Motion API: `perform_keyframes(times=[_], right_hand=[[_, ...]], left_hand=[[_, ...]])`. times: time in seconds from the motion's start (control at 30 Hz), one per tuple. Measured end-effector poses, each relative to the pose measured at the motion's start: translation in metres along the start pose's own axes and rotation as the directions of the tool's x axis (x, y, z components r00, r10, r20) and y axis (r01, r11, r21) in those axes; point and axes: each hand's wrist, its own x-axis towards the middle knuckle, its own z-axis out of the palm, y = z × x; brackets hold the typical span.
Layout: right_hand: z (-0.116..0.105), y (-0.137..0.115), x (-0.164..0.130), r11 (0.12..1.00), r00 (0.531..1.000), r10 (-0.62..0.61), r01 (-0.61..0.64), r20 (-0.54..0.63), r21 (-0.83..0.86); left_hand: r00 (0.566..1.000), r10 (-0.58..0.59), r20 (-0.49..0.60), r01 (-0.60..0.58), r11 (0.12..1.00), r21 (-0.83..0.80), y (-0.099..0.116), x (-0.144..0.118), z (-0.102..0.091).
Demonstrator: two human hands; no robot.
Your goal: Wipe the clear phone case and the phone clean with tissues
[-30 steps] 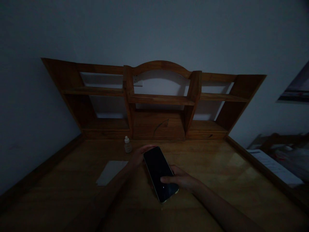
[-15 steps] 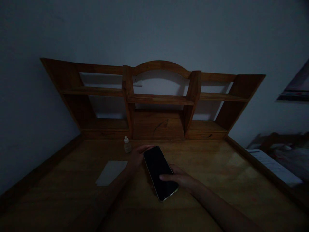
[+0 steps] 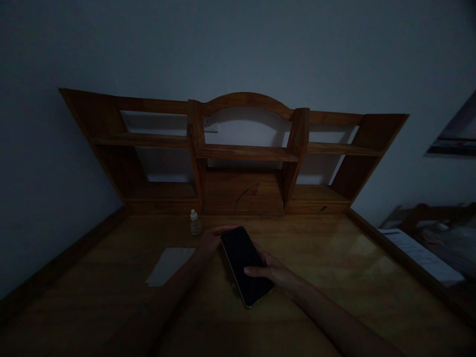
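A dark smartphone (image 3: 243,253) with a black screen is tilted above the wooden desk, its top end pointing away and to the left. My right hand (image 3: 273,270) grips its lower right side, with the thumb lying across the screen and the other fingers behind. At the upper left edge, my left hand (image 3: 213,238) holds the phone too; its fingers run behind the top end and are partly hidden. Left of that hand stands a small bottle (image 3: 195,225) with a pale cap, upright. White paper (image 3: 169,265) lies flat on the desk, partly covered by my left forearm.
A wooden shelf unit (image 3: 247,153) rises along the back of the desk (image 3: 334,258) against the wall. Raised wooden edges border the desk on both sides. Beyond the right edge lie printed sheets (image 3: 420,255) and a plastic bag. The room is dim.
The phone has tilted slightly, so its bottom edge shows less. My right fingers show a little more along its right side. Bottle and paper stay in place.
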Motion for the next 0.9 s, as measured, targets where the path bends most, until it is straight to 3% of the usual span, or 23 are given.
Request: perform_keyframes(times=[0.4,0.67,0.9], right_hand=[[0.003,-0.005,-0.001,0.998,0.998,-0.061,0.061,-0.001,-0.033],[0.003,-0.003,-0.001,0.994,0.995,-0.098,0.098,0.004,-0.043],[0.001,-0.002,0.0,0.994,0.995,-0.095,0.095,0.0,-0.045]], left_hand=[[0.997,0.023,0.076,-0.011,0.988,-0.152,-0.01,0.004,0.0],[0.997,0.016,0.08,-0.004,0.987,-0.159,-0.007,0.0,0.003],[0.993,0.054,0.103,-0.039,0.989,-0.14,-0.016,0.006,0.0]])
